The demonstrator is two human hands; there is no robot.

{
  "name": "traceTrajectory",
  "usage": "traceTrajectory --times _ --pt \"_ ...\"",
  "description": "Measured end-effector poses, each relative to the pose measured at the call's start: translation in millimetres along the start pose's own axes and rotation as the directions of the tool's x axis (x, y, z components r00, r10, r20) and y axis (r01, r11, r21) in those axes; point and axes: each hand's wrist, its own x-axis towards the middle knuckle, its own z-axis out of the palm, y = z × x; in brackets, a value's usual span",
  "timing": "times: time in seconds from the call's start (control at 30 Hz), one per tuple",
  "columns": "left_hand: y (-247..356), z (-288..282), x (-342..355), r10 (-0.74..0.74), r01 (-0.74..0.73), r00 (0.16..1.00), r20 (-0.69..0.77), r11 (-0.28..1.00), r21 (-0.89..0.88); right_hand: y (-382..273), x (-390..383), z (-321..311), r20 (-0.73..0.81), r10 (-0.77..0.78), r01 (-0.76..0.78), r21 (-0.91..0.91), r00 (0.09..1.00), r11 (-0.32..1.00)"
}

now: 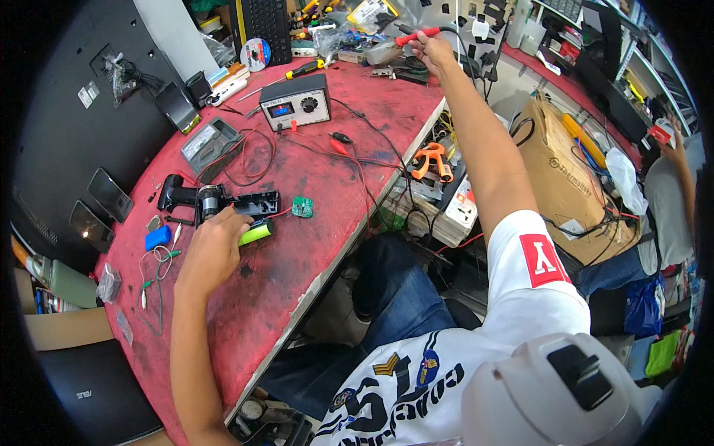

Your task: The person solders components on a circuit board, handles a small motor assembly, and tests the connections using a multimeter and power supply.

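My right hand [431, 52] is raised at the far edge of the bench, its fingers closed around a soldering iron [418, 37] with a red handle and black cord. On the red bench top, my left hand [216, 241] has bent fingers beside a partly opened black hand tool [178, 195] with a metallic round part [210, 199]. A bright green cylindrical battery cell [256, 235] sticks out beside those fingers; what they grip is hidden. Right of them lies a small green circuit board [303, 207], joined by a red wire to the dark tray-like casing [256, 203].
A power supply [294, 102] with red and black clip leads stands beyond, near a grey open case [210, 145] and a screwdriver [305, 69]. A blue battery [158, 238] lies at left. An orange clamp [433, 162] and cardboard box [561, 167] are at right; another person's hand [673, 145] shows.
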Motion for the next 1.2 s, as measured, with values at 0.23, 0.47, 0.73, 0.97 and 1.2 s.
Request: traceTrajectory --times 0.23,0.47,0.73,0.97,1.2 --pt "0 -3 2 0.048 -0.047 0.998 -0.036 0.998 0.03 -50 -18 7 -0.092 -0.575 0.421 -0.59 0.813 0.689" --pt "7 -3 12 0.065 -0.064 0.997 -0.033 0.998 0.014 -27 -12 -46 0.009 -0.347 0.258 -0.688 0.938 0.678" --pt "1 -7 -3 -0.054 0.056 0.998 -0.038 0.997 0.048 -2 -19 -17 0.025 -0.142 0.135 -0.505 0.99 0.853" --pt "-11 6 11 0.058 -0.054 0.996 -0.067 0.997 0.055 -71 -20 -63 0.218 -0.322 0.389 -0.548 0.921 0.741" --pt "-27 13 0 0.025 -0.025 1.0 -0.006 0.999 0.041 -120 -274 56 0.189 -0.433 0.467 -0.208 0.881 0.86"
